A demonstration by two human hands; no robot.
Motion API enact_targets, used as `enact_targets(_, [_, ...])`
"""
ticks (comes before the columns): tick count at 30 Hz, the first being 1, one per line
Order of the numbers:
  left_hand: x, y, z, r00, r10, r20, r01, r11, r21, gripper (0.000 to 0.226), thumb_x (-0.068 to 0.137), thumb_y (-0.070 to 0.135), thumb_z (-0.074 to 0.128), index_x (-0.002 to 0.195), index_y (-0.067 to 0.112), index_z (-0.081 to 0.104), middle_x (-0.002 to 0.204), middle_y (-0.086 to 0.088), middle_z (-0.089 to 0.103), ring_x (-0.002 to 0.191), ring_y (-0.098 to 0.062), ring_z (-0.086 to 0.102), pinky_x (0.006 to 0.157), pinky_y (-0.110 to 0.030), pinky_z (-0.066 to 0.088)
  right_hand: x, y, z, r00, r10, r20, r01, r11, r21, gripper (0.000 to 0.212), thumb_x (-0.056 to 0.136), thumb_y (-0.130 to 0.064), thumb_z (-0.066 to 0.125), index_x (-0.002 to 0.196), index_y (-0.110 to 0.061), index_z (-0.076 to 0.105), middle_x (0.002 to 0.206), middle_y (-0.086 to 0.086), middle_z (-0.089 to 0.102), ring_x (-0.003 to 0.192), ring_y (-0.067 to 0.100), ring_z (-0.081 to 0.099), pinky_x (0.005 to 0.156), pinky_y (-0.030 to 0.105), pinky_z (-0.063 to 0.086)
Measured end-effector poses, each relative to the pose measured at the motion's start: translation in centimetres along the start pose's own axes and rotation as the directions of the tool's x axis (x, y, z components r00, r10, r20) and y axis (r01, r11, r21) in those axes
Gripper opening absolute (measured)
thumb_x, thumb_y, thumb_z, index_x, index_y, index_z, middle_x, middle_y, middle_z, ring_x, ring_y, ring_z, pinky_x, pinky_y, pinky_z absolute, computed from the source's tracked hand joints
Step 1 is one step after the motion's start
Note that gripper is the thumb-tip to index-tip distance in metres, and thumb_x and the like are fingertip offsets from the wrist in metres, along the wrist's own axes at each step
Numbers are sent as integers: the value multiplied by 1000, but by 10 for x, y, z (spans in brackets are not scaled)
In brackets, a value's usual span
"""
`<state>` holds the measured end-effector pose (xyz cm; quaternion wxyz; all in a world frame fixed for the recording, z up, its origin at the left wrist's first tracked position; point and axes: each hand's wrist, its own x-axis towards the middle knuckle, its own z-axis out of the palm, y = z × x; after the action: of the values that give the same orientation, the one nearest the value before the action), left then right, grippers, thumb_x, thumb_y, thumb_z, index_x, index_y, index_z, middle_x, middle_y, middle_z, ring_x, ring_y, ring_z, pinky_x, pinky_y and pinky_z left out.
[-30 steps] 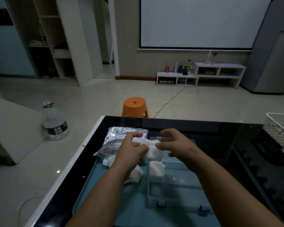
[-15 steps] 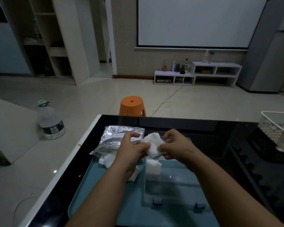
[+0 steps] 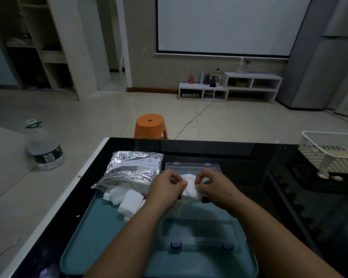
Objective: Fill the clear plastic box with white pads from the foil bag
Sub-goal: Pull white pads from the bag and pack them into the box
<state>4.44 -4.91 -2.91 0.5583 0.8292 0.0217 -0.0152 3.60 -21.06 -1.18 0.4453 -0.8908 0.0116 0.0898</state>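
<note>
Left hand [image 3: 165,190], right hand [image 3: 216,187] pinch pad [image 3: 189,187] over box [image 3: 199,236].

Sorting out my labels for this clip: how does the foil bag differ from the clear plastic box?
The foil bag is crinkled, silver and opaque; the clear plastic box is rigid and see-through, with blue latches. The foil bag lies left, white pads spilling from its mouth; the clear plastic box lies right, lid open. Both lie at least partly on the teal tray.
</note>
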Motion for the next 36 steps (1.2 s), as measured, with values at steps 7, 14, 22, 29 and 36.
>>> enact_targets(7, [1, 1, 10, 999, 39, -4, -36, 956, 291, 12, 81, 27, 69, 77, 28, 58, 84, 4, 67, 78, -17, 63, 68, -28, 49, 1, 11, 8, 998, 54, -7, -54, 998, -8, 5, 92, -21, 60, 88, -22, 57, 97, 4, 66, 86, 23, 67, 80, 41, 60])
enact_targets(14, [1, -7, 14, 998, 42, 42, -58, 843, 534, 8, 85, 32, 60, 90, 26, 62, 100, 4, 69, 94, -19, 62, 75, -28, 46, 3, 17, 19, 993, 104, 55, -102, 994, -44, 8, 91, -19, 63, 87, -24, 58, 101, 1, 61, 89, 21, 65, 80, 38, 59])
enact_targets(22, [-1, -10, 14, 989, 85, 122, -143, 775, 616, 28, 78, 28, 70, 104, 33, 63, 112, 3, 54, 97, -18, 58, 80, -30, 48, 8, 18, 25, 990, 132, 54, -123, 981, -150, 8, 91, -24, 65, 90, -27, 58, 97, -1, 58, 86, 16, 60, 75, 30, 55])
enact_targets(29, [-4, -13, 13, 979, 140, 151, -204, 753, 626, 29, 80, 30, 71, 107, 37, 61, 112, 5, 55, 99, -17, 57, 84, -31, 48, 7, 21, 23, 989, 149, -23, -151, 977, -148, 15, 83, -23, 75, 82, -30, 62, 96, -2, 66, 88, 13, 64, 82, 34, 56])
enact_targets(36, [-1, -14, 11, 966, 116, 231, -247, 684, 686, 31, 85, 36, 64, 115, 31, 68, 122, 1, 51, 110, -21, 57, 90, -33, 44, 9, 23, 19, 986, 159, 50, -150, 977, -152, 33, 80, -12, 77, 112, -15, 70, 112, 3, 70, 92, 10, 65, 86, 27, 54])
